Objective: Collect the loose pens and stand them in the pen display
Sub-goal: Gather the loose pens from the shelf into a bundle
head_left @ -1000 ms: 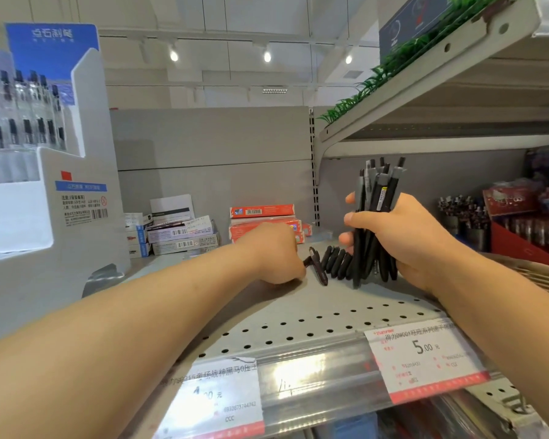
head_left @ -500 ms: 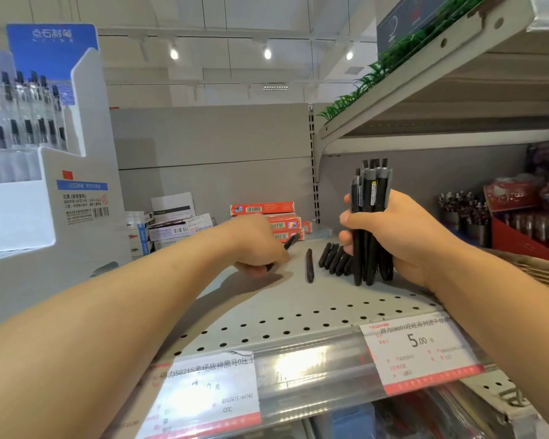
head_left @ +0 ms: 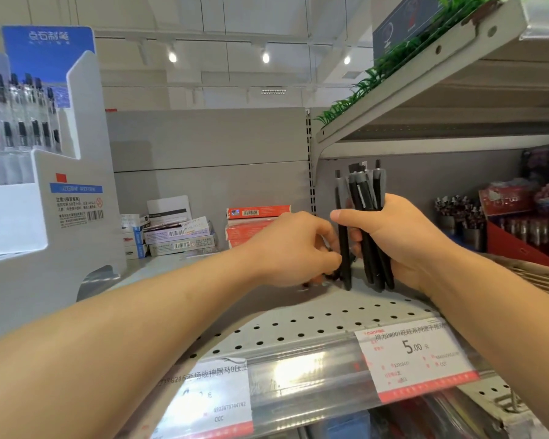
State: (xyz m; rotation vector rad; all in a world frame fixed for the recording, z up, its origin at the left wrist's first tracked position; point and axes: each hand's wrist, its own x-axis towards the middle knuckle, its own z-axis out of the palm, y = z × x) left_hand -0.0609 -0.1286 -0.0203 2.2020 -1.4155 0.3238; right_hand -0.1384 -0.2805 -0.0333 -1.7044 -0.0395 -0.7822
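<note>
My right hand (head_left: 403,242) grips an upright bundle of several black pens (head_left: 363,198), their lower ends resting near the perforated grey shelf (head_left: 298,324). My left hand (head_left: 293,248) is pressed up against the bundle's left side, fingers curled and pinching a black pen (head_left: 344,248) that stands against the bundle. Something dark lies blurred under my left hand, and I cannot tell what it is. The white and blue pen display (head_left: 29,172) stands at the far left, with pens standing in its clear tiers.
Small stationery boxes (head_left: 178,236) and red boxes (head_left: 254,213) lie at the back of the shelf. A wicker basket (head_left: 539,277) sits at the right, with pen cups (head_left: 460,217) and red packaging behind. An upper shelf overhangs at the right. Price labels (head_left: 415,356) line the front rail.
My left hand picked a pen off the shelf and carried it right to the bundle in my right hand. The row of loose pens beside the bundle is no longer visible.
</note>
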